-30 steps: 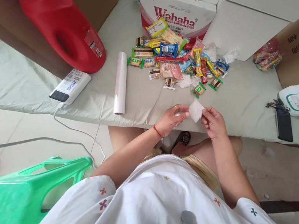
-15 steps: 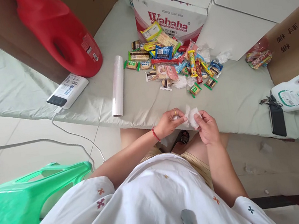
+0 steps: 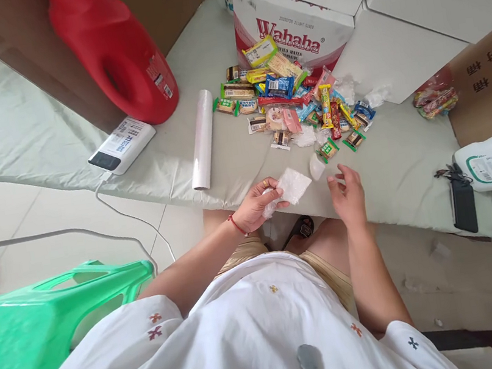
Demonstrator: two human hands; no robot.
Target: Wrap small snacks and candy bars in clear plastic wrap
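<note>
Left hand (image 3: 253, 207) is pinching a translucent plastic square (image 3: 295, 185) over the bench (image 3: 396, 168)'s near edge, right hand (image 3: 348, 199) is hovering empty, fingers loosely parted; square's likely running light, floppy, slippery, tearable, so corners are offering the best grip.

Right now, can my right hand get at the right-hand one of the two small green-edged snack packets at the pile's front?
Probably yes: the right hand looks empty, and the right-hand green-edged snack packet lies a little beyond its fingertips, with only bare pale green cloth seen between them.
</note>
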